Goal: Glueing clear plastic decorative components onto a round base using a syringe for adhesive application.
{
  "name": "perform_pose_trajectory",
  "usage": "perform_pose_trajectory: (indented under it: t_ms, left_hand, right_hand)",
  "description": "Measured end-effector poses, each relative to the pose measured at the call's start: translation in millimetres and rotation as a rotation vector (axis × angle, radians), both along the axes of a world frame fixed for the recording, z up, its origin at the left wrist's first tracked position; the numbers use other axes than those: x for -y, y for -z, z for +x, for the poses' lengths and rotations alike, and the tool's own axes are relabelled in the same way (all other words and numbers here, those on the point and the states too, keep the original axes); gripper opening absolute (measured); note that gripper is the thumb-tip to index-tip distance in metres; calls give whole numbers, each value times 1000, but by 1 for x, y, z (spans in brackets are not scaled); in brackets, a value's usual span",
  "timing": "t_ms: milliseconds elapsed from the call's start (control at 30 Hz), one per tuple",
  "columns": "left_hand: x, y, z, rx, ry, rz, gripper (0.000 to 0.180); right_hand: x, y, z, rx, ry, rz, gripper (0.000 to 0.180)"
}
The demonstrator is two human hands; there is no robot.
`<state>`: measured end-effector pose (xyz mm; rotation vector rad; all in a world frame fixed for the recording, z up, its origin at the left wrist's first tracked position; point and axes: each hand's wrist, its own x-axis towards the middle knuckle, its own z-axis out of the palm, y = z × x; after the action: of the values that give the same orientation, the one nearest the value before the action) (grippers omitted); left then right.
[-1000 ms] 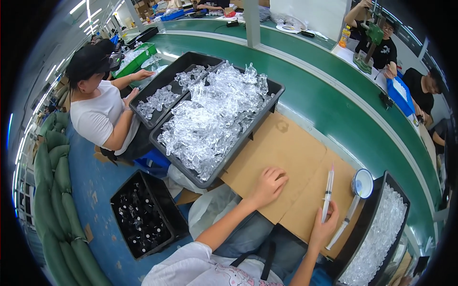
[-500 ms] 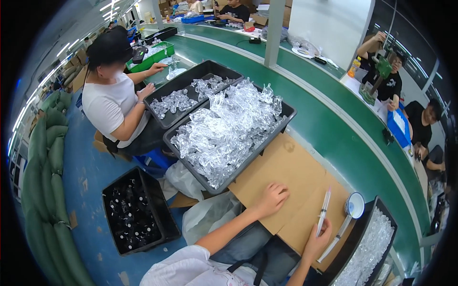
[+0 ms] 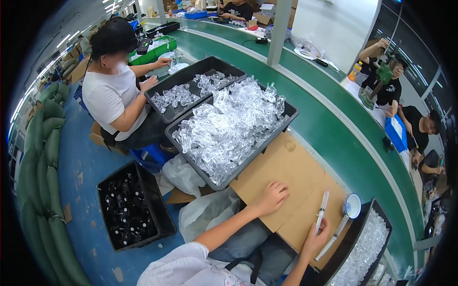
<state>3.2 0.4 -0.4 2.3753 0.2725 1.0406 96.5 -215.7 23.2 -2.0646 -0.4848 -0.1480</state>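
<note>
My left hand (image 3: pixel 273 197) rests on the brown cardboard sheet (image 3: pixel 291 167), its fingers loosely bent and nothing visible in them. On the right, my right hand (image 3: pixel 317 234) grips a clear plastic syringe (image 3: pixel 322 208) with a pink tip that points away from me. Another syringe (image 3: pixel 332 240) lies on the cardboard just beyond that hand. A small white bowl with a blue pattern (image 3: pixel 353 205) sits by the far end of this second syringe, close to the right edge of the cardboard.
A black crate (image 3: pixel 205 178) heaped with clear plastic parts stands ahead, beside another crate (image 3: pixel 164 121). At right is a crate of small clear pieces (image 3: pixel 365 252); on the floor, a crate of black parts (image 3: pixel 160 209). A co-worker (image 3: pixel 107 95) sits at left.
The whole view has shifted slightly. My hands and the syringe have barely moved over the cardboard. The co-worker at left has shifted an arm a little.
</note>
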Motion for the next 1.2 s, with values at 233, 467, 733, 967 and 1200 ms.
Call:
perform_pose_trajectory:
  t_ms: [233, 467, 733, 967, 1200]
  left_hand:
    - [0, -1, 0, -18, 5, -3, 13]
    - [0, 0, 0, -15, 17, -23, 14]
    - [0, -3, -1, -17, 13, -26, 14]
    - [-1, -3, -1, -4, 4, -9, 12]
    - [0, -4, -2, -18, 12, -21, 13]
  right_hand:
    - [4, 6, 4, 15, -5, -9, 38]
    - [3, 4, 3, 5, -3, -25, 40]
    - [3, 5, 3, 39, -5, -44, 40]
    - [2, 3, 1, 10, -5, -14, 38]
    - [3, 2, 1, 0, -6, -26, 38]
